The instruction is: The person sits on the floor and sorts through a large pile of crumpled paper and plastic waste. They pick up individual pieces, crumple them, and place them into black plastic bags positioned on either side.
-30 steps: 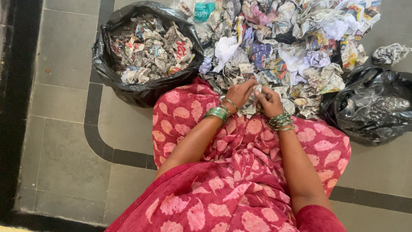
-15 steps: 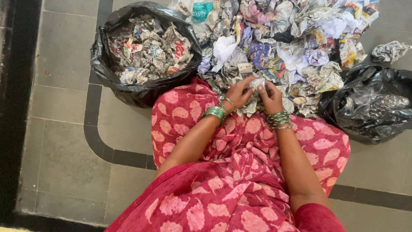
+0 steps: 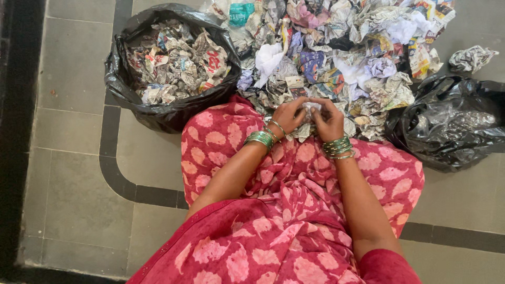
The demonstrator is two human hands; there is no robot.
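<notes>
My left hand (image 3: 287, 115) and my right hand (image 3: 328, 120) meet at the near edge of a large heap of crumpled newspaper (image 3: 342, 58). Between the fingers of both hands sits one small crumpled wad of paper (image 3: 310, 109), pressed from both sides. Green bangles ring both wrists. My lap, draped in red cloth with pink blotches (image 3: 294, 210), lies right under the hands.
A black plastic bag (image 3: 158, 108) filled with paper balls stands at the left of the heap. A second black bag (image 3: 447, 131), flatter and glossy, lies at the right. One loose paper ball (image 3: 471, 58) rests on the grey tiled floor (image 3: 79, 173).
Both hands have closed in around the wad and shifted slightly, turning it between the fingers. The view has drifted a little, so the bags and heap sit slightly further left.
</notes>
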